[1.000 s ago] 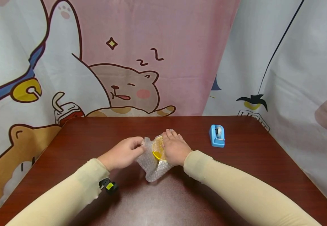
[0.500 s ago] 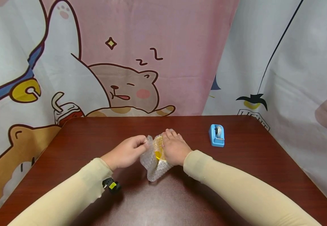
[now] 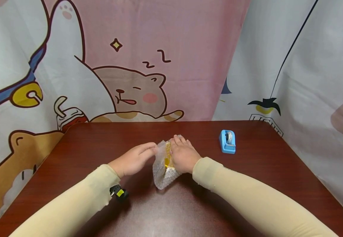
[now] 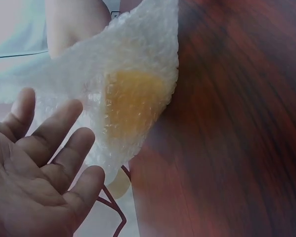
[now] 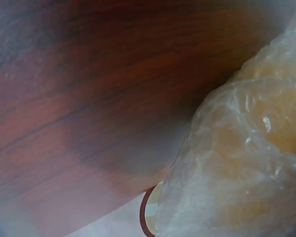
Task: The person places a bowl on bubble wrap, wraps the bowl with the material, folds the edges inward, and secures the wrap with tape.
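A yellow object (image 3: pixel 167 159) with a curved rim sits in a sheet of clear bubble wrap (image 3: pixel 160 172) at the middle of the table; its kind is mostly hidden. My right hand (image 3: pixel 184 156) lies with straight fingers over the wrap's right side. From the left, my left hand (image 3: pixel 134 159) meets the raised flap at its fingertips. The left wrist view has the left hand (image 4: pixel 44 173) with spread, slightly bent fingers beside the wrap (image 4: pixel 143 44), and yellow showing through. Crinkled bubble wrap (image 5: pixel 222 168) fills the lower right of the right wrist view, with no fingers visible there.
A light-blue tape dispenser (image 3: pixel 228 142) with a roll in it stands toward the back right of the dark reddish-brown table (image 3: pixel 100 138). Behind the table's far edge hangs a cartoon-printed curtain (image 3: pixel 195 49).
My left hand has shifted slightly right, folding the left flap of bubble wrap further over the yellow object. Its pinching fingers have straightened. The right hand stays in place.
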`<control>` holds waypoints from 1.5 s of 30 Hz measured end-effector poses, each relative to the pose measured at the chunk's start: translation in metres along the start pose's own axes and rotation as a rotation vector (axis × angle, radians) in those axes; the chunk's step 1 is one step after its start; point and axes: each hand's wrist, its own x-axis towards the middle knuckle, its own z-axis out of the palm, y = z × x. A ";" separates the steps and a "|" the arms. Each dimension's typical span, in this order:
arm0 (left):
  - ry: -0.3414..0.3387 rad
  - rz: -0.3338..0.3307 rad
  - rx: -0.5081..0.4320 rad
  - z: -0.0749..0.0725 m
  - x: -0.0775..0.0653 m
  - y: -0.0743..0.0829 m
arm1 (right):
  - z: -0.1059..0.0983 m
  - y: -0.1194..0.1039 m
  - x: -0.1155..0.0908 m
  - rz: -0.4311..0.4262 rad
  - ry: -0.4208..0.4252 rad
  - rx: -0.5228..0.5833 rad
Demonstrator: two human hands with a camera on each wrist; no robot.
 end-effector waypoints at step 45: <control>-0.041 0.170 0.246 0.021 0.004 -0.010 | -0.004 0.002 -0.001 0.026 -0.045 -0.024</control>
